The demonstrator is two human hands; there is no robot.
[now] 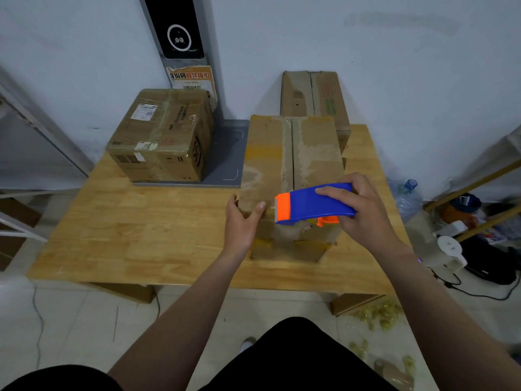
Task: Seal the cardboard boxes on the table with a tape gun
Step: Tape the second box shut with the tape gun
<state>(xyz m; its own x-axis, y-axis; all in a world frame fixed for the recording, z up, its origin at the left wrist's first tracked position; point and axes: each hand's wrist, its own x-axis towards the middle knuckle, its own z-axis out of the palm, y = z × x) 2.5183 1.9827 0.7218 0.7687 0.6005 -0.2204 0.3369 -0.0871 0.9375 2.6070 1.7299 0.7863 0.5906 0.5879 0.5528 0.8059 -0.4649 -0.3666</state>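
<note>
While the right hand point(363, 210) grips a blue and orange tape gun point(313, 204) from above, fingers curled over its body, the left hand point(242, 218) clasps the near left corner of the middle box point(287, 153), thumb on top and fingers against the side. The tape gun sits over the near end of this box's top, its orange toothed end pointing at the left thumb, just beside it. Whether it touches the cardboard is unclear.

The worn box stands on a pale wooden table point(141, 221), its centre seam running away from the person. A taped, labelled box point(160, 134) sits at the back left on a grey pad point(225, 153). A third box point(313, 94) stands behind the middle one, against a white wall point(394, 80). A black-screened device point(177, 26) rises behind the grey pad. Crumpled tape scraps point(377, 314) litter the tiled floor to the right.
</note>
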